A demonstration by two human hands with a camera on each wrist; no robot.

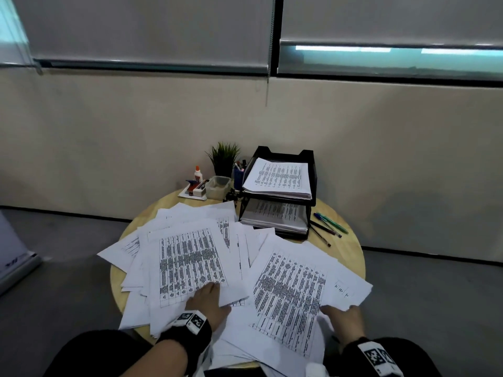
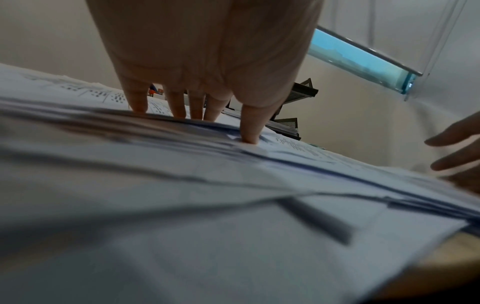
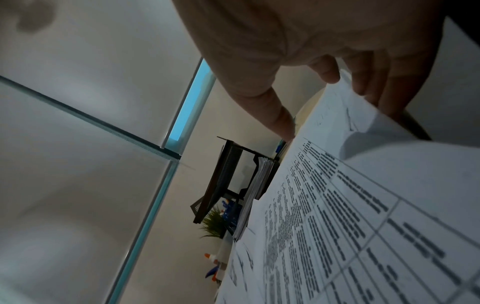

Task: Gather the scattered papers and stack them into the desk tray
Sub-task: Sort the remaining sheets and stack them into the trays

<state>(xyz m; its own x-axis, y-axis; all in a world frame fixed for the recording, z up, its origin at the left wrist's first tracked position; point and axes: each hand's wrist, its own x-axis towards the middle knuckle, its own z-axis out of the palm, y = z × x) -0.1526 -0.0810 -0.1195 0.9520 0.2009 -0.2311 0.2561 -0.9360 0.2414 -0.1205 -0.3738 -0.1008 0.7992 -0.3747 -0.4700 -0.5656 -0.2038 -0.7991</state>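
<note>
Printed white sheets lie scattered over a round wooden table [image 1: 351,251]. My left hand [image 1: 208,297] presses flat on the left pile of papers [image 1: 190,262]; in the left wrist view its straight fingers [image 2: 179,109] and thumb bear down on the top sheet [image 2: 285,144]. My right hand [image 1: 344,312] pinches the near right edge of the right-hand sheets [image 1: 291,292], thumb on top and fingers [image 3: 363,86] underneath, lifting that edge [image 3: 363,131]. The black two-tier desk tray [image 1: 283,152] stands at the back with a stack of papers [image 1: 280,175] in each tier.
Left of the tray stand a small green plant [image 1: 224,156], a blue pen cup [image 1: 239,176], a clear box [image 1: 217,186], a glue bottle [image 1: 197,174] and a small white dish with a stapler [image 1: 194,190]. Several pens [image 1: 329,227] lie right of the tray.
</note>
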